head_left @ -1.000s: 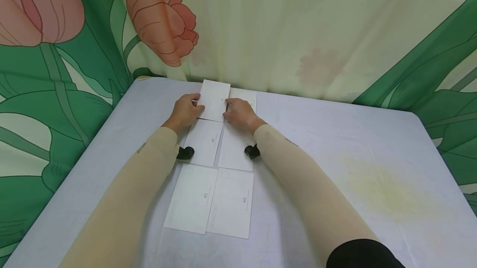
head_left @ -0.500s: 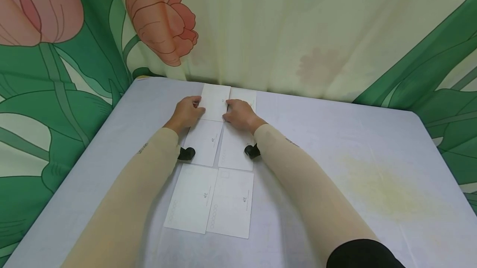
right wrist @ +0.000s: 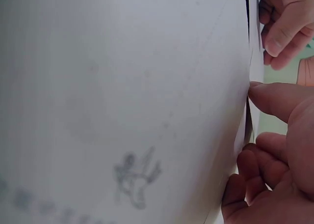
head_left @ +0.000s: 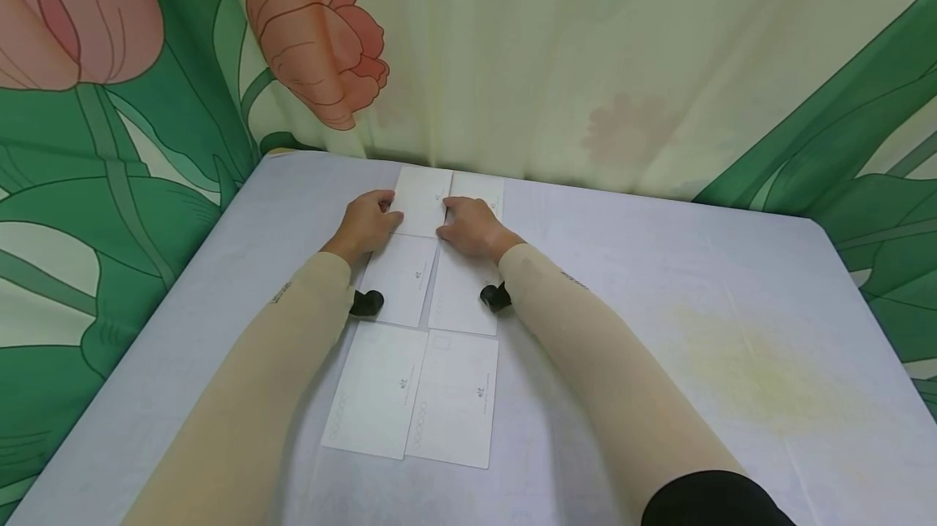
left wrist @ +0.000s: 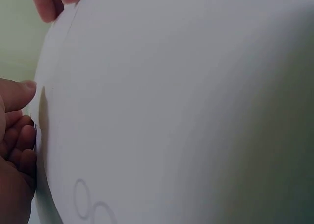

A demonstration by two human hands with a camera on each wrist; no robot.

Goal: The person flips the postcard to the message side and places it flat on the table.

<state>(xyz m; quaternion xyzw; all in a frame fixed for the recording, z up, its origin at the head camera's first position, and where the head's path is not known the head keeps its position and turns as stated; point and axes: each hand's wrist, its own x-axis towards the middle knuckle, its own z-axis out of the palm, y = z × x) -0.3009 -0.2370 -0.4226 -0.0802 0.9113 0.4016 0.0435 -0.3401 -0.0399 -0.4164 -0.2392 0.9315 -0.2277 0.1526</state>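
Note:
A white postcard [head_left: 420, 201] lies at the far end of the left column, near the table's back edge. My left hand [head_left: 363, 221] holds its left edge, thumb near the lower corner. At the opposite edge, my right hand [head_left: 474, 225] grips with thumb and curled fingers, partly covering the far right postcard [head_left: 489, 187]. In the left wrist view the left thumb [left wrist: 19, 92] sits close to a card's edge. The right wrist view has the right thumb [right wrist: 272, 97] at a card edge, the other fingers folded below.
Nearer me lie the middle left postcard [head_left: 398, 278], middle right postcard [head_left: 457, 298], near left postcard [head_left: 375, 388] and near right postcard [head_left: 454, 400], in two columns. They rest on a white tablecloth [head_left: 659, 306]. A flowered curtain [head_left: 512, 63] hangs behind the table.
The far left postcard has come down and slightly toward me, its far edge now below the table's back edge. Both hands stay at its sides, the left shifting slightly nearer.

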